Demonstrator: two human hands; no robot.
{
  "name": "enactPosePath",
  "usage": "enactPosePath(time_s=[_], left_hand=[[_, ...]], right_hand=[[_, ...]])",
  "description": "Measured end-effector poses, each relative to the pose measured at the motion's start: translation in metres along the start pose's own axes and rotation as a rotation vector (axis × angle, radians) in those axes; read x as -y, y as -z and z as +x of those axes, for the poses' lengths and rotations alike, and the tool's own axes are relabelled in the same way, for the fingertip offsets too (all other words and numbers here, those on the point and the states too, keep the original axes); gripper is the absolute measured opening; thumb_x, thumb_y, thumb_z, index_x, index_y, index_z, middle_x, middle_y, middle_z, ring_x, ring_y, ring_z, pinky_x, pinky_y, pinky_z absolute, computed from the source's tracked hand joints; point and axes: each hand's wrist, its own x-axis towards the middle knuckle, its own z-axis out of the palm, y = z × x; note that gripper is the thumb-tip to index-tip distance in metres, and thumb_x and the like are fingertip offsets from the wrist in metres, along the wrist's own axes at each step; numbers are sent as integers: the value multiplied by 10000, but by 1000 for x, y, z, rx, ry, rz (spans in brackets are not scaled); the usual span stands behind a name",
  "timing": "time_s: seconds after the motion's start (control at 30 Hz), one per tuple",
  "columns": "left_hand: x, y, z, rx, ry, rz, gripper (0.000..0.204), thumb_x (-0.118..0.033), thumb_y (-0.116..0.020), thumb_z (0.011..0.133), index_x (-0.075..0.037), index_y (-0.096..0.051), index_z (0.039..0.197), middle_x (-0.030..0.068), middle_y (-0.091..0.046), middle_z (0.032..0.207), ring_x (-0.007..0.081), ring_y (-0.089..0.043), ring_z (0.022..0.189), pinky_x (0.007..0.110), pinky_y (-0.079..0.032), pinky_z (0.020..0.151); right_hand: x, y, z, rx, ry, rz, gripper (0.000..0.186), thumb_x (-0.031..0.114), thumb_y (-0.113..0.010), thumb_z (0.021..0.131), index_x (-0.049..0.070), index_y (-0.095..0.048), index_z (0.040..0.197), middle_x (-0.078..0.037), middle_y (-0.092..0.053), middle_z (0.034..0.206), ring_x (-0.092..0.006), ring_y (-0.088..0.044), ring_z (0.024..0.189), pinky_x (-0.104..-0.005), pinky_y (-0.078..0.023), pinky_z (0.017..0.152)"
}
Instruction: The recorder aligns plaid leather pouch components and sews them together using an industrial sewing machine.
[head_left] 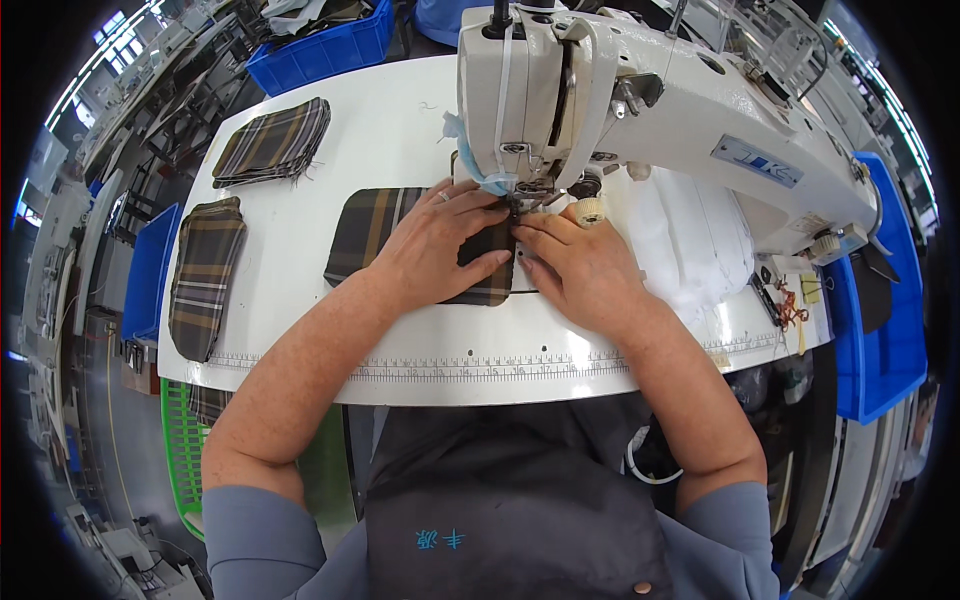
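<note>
A brown and black plaid fabric piece (360,232) lies flat on the white sewing table, its right edge under the needle area of a sewing machine (690,110). My left hand (435,240) rests on it with fingers spread, the fingertips close to the presser foot (514,205). On the other side of the foot, my right hand (585,265) lies low with its fingertips at the fabric's right edge. Its thumb and fingers are stretched forward. Whether the fingertips pinch the edge is hard to see.
Two stacks of plaid pieces, the upper stack (272,142) and the lower stack (206,275), sit at the table's left. White fabric (690,235) lies under the machine arm. Blue bins (325,50) stand around the table, and a green basket (183,450) below its left edge.
</note>
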Motion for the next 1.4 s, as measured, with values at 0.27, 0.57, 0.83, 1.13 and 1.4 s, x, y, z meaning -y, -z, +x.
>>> enactPosePath(time_s=[0.27, 0.57, 0.83, 1.13, 1.4], left_hand=[[-13, -3, -15, 99, 25, 58, 784, -479, -684, 872, 2, -449, 1446, 205, -450, 1499, 354, -368, 1441, 512, -207, 1219], [-2, 11, -17, 159, -29, -297, 353, -156, -760, 809, -118, -737, 1159, 81, -626, 1329, 280, -538, 1290, 428, -400, 1102], [12, 9, -5, 100, -124, -269, 264, -69, -738, 812, -117, -775, 1069, 57, -669, 1242, 264, -613, 1168, 395, -479, 1007], [26, 6, 13, 66, -110, -274, 205, -58, -725, 835, -44, -759, 1036, 100, -705, 1152, 283, -672, 1047, 388, -546, 911], [26, 13, 21, 111, -109, -133, 229, -155, -753, 841, -57, -763, 1048, 90, -729, 1118, 279, -676, 1037, 385, -542, 925]], right_hand=[[1, 4, 0, 43, -9, 14, 275, 196, -695, 834, 64, -713, 1075, -31, -689, 1113, -240, -618, 1024, -388, -499, 856], [-1, 4, 0, 37, 12, 45, 233, 186, -694, 836, 72, -711, 1038, -26, -690, 1090, -238, -623, 987, -384, -492, 821], [1, 4, 0, 48, 1, 69, 222, 171, -693, 835, 72, -710, 1033, -37, -698, 1094, -240, -649, 896, -376, -485, 789], [4, 6, 4, 47, -27, 23, 258, 193, -679, 864, 68, -694, 1090, -53, -694, 1111, -262, -650, 895, -385, -482, 782], [4, 4, 3, 23, -14, 16, 274, 189, -687, 859, 55, -683, 1098, -67, -693, 1100, -275, -646, 881, -402, -476, 781]])
